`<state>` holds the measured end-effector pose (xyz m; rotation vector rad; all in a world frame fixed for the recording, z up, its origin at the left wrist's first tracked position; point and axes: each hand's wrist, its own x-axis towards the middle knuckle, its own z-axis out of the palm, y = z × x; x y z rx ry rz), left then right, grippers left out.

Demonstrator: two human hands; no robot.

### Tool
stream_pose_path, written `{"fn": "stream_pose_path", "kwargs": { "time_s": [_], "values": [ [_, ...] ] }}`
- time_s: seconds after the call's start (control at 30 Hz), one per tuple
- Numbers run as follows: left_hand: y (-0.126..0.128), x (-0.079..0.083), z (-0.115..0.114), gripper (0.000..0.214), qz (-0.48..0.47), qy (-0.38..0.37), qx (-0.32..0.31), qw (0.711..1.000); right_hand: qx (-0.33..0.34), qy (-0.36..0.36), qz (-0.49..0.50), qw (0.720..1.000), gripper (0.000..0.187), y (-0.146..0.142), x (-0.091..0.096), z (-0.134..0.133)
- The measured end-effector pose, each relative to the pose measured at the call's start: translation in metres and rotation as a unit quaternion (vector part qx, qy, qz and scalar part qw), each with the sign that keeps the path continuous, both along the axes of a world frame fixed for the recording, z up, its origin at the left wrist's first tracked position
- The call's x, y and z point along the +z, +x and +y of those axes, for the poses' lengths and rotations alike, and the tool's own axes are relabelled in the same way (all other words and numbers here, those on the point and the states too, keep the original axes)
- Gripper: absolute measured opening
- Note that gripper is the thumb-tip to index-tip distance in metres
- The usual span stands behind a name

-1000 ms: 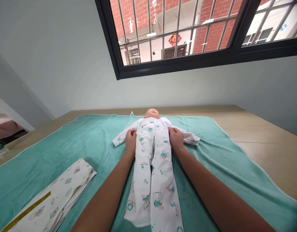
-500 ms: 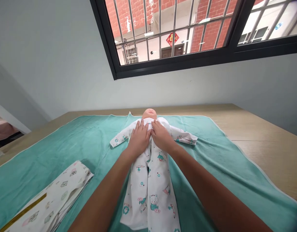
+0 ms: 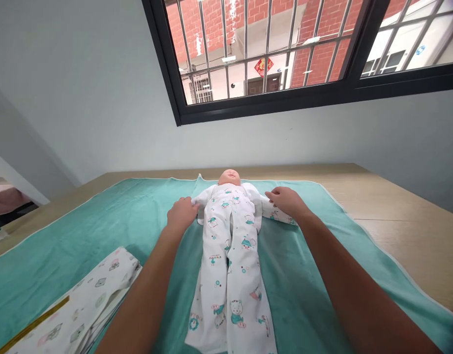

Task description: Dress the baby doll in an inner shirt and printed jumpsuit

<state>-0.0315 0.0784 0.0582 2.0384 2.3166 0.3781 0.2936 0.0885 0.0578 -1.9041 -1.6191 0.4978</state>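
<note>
A baby doll (image 3: 229, 177) lies on its back on a teal towel (image 3: 101, 221), dressed in a white romper (image 3: 229, 255) printed with small animals. My left hand (image 3: 182, 214) is curled over the romper's left sleeve and hides most of it. At the doll's other shoulder, my right hand (image 3: 287, 200) grips the right sleeve (image 3: 276, 215) with its fingers bent toward the doll. Between my forearms the romper's legs stretch flat toward me.
A folded printed cloth (image 3: 82, 305) with a yellow strip lies on the towel at the lower left. The towel covers a wooden table (image 3: 407, 221), bare on the right. A grey wall and a barred window (image 3: 285, 49) stand behind.
My hands have left the doll's chest and moved apart, each out to a sleeve. The left sleeve, spread out before, is now under my left hand.
</note>
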Motion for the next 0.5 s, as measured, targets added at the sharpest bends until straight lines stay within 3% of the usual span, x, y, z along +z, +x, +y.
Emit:
{"fn": "stream_pose_path", "kwargs": {
  "time_s": [0.17,0.33,0.43,0.5],
  "values": [
    [0.006,-0.007,0.001,0.046,-0.026,-0.036,0.025,0.999,0.039,-0.112,-0.062,0.991,0.038,-0.012,-0.009,-0.001],
    [0.017,-0.017,0.001,0.031,-0.025,-0.065,0.005,0.998,0.078,-0.057,-0.076,0.992,0.027,-0.027,-0.020,0.000],
    [0.017,-0.023,0.002,0.026,-0.032,-0.063,0.008,0.997,0.098,-0.035,-0.063,0.993,0.013,-0.030,-0.021,-0.001],
    [0.016,-0.026,0.002,0.026,-0.037,-0.061,0.012,0.997,0.093,-0.026,-0.063,0.993,0.015,-0.030,-0.019,-0.001]
  ]
}}
